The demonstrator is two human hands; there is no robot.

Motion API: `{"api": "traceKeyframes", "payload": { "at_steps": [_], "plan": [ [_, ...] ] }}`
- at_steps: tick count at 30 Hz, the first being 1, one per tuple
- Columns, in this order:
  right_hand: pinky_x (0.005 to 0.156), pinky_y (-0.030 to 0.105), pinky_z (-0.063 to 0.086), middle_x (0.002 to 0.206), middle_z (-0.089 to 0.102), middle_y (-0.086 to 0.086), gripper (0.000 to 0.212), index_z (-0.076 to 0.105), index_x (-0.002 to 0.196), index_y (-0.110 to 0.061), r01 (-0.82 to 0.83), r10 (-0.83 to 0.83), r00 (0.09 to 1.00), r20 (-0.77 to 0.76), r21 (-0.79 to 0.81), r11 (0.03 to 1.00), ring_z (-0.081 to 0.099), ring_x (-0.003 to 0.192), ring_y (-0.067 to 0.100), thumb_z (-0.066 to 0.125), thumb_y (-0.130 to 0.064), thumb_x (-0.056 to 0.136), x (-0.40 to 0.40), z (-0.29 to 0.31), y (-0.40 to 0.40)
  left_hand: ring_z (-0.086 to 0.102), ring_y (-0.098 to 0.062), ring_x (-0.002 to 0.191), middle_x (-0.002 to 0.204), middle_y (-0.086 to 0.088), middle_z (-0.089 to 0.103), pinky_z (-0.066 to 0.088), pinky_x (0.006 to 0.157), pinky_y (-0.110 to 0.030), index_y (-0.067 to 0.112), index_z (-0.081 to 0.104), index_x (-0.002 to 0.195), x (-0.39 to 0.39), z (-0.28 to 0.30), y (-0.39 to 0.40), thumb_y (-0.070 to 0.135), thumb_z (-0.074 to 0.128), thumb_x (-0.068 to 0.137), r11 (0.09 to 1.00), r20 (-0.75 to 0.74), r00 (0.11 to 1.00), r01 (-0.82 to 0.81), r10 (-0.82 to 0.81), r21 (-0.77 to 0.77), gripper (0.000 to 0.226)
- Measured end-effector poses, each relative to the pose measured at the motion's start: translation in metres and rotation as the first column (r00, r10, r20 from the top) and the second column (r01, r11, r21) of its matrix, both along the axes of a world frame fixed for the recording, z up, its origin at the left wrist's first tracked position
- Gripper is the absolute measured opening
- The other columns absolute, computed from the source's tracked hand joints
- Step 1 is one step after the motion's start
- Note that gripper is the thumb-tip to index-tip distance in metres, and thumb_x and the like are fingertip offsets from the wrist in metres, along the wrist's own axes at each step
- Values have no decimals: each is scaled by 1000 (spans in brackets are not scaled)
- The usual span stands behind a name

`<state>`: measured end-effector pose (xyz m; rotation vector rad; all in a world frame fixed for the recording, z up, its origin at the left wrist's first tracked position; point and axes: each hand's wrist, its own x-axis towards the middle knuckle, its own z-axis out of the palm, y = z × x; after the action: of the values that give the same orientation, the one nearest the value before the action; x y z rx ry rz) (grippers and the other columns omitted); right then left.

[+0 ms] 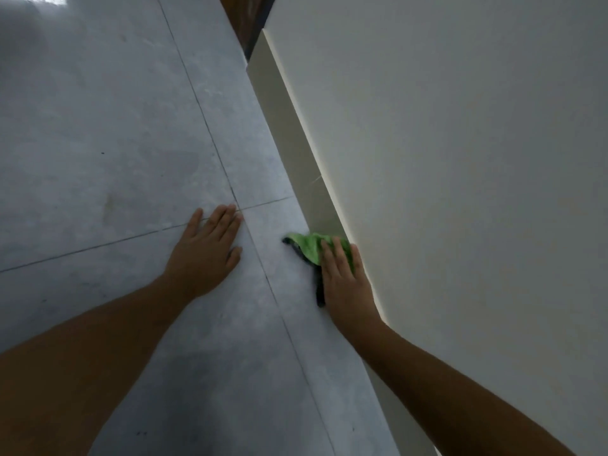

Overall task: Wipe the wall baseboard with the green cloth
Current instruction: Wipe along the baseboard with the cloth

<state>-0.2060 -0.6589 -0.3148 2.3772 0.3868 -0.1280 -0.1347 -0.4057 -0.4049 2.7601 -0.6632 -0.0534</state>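
Note:
A cream baseboard [289, 126] runs diagonally from the top centre down to the lower right, below a white wall [460, 159]. My right hand [345, 281] presses the green cloth [309, 246] flat against the baseboard's face, fingers spread over it. A dark edge of the cloth sticks out under the palm, near the floor. My left hand [207, 248] lies flat on the grey floor tile, fingers together, holding nothing, a hand's width left of the cloth.
Grey floor tiles [98, 126] with thin dark grout lines fill the left half. The wall ends at a corner at the top centre, where a dark brown opening [246, 21] shows beyond it.

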Motion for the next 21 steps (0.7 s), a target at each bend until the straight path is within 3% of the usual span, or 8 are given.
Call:
{"api": "traceKeyframes", "payload": {
  "at_steps": [2,5,8,10,11,15,18,21],
  "plan": [
    [116,49,19,147,37,17,54,32,139,1,31,-25,997,-71,79,996,37,134,36,34,-7,85,-101,-5,-45,26,-28,140,151,-17,30,-12,113,-41,1,30,143,-10,-3,4,42,19,95,1000,-23,1000,-13,13,22,65],
    [116,36,15,154,25,5,50,31,142,-7,324,-303,941,-152,139,936,34,135,28,24,-4,93,-242,-11,-101,14,-26,144,155,-14,16,-23,108,-41,1,18,146,-35,4,-3,42,13,95,996,-88,995,-35,42,79,65],
    [118,36,3,159,1,6,48,14,147,-4,248,-242,968,-61,110,963,26,136,30,12,-7,99,-303,-14,-136,25,-29,140,150,-19,31,-13,112,-49,-3,31,141,-48,7,-7,46,13,96,999,-44,999,-22,24,50,69],
    [118,40,1,158,-2,12,48,10,147,1,295,-295,955,-10,-18,955,6,144,32,12,-9,100,-324,-19,-141,28,-31,139,148,-21,34,-7,113,-52,-5,34,139,-56,6,-7,46,11,96,999,11,1000,8,-8,44,70],
    [118,42,3,158,1,15,47,13,146,2,332,-333,943,-19,-35,942,4,144,33,12,-9,100,-333,-24,-138,28,-30,139,148,-21,33,-5,113,-53,-4,34,139,-62,4,-8,45,14,96,999,17,1000,17,-18,38,69],
    [110,44,21,148,34,15,49,35,140,1,524,-487,839,-244,117,844,36,131,33,20,-7,93,-320,-43,-100,24,-27,141,151,-17,29,-1,114,-52,-2,30,142,-82,3,-17,41,22,94,1000,-32,999,28,-28,6,65],
    [111,48,17,145,36,22,56,28,140,8,522,-490,850,-195,186,832,42,128,39,22,-1,85,-265,-47,-79,27,-27,140,149,-18,32,1,114,-51,-1,33,141,-84,2,-19,41,25,94,999,-84,996,31,-31,5,64],
    [109,50,24,137,45,27,54,41,131,11,419,-398,907,-135,216,882,42,125,43,22,-1,82,-183,-49,-45,32,-28,137,146,-18,38,-2,114,-45,-2,38,139,-78,2,-15,41,25,94,997,-121,991,63,-57,50,64]
  ]
}}
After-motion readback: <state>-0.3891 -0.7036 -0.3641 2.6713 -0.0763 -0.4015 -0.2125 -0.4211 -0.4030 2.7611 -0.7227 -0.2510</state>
